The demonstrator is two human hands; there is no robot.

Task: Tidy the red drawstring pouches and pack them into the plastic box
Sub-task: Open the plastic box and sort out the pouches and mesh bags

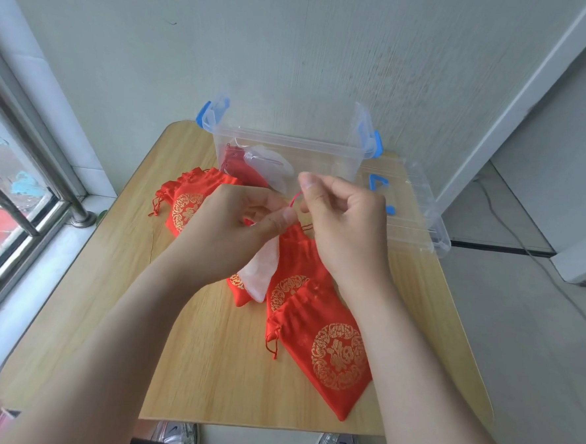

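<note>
Nearest, a red pouch lies flat on the bench. It bears a gold ring emblem around a character that is not legible. A second pouch lies partly beneath it. Above these, the left hand holds a third pouch with pale lining showing, grip closed at its mouth. The right hand pinches its red cord. A fourth pouch lies to the left. Beyond stands the open plastic box, holding packed pouches, with its lid to the right.

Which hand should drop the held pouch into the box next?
Left, probably. The left hand grips the pouch itself; the right hand only pinches its drawstring. The open plastic box sits straight ahead.
</note>
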